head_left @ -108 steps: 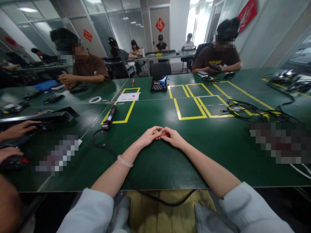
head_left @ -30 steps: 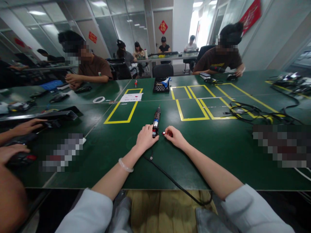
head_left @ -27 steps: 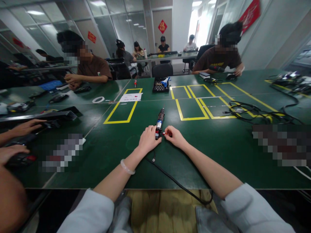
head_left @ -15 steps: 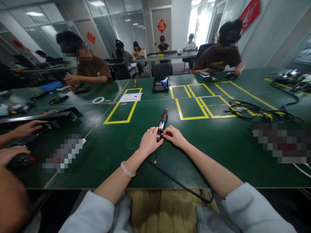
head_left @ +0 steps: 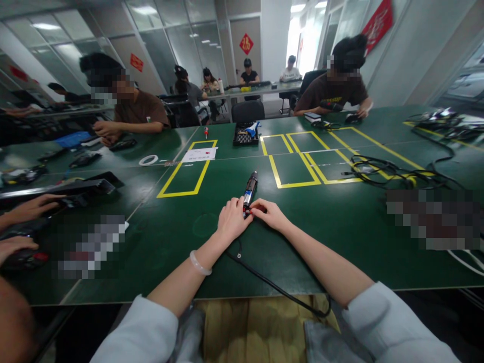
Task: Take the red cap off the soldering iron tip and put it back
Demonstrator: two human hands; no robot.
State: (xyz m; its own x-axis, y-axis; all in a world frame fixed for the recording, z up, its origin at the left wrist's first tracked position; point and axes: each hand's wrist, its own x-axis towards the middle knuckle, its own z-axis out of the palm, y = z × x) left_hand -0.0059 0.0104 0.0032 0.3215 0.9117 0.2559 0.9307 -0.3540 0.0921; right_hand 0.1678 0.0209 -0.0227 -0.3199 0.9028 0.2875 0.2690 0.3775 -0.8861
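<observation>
A slim electric screwdriver (head_left: 250, 189) lies on the green table (head_left: 302, 257), its dark nose pointing away from me. Its metal and blue inner parts show in the middle. My left hand (head_left: 231, 220) is closed around the lower end and hides part of it. From the right, my right hand (head_left: 273, 214) pinches at small red parts near that end; what exactly the fingertips hold is too small to make out. A black cable (head_left: 272, 284) runs from under my left hand over the table edge. Beside it a thin wire ends in a small ring terminal (head_left: 239, 255).
Ahead stands a black tray (head_left: 242, 137) with a blue item, near a red screwdriver (head_left: 206, 132) and a white sheet (head_left: 200, 154). Coiled cables (head_left: 374, 169) lie at right. A tape roll (head_left: 148, 160) and a neighbour's hands (head_left: 32, 206) are at left. Yellow tape marks rectangles.
The view has shifted slightly, so the table appears a little further left. Both hands stay at the screwdriver's lower end, with the right fingers slightly moved against it.
</observation>
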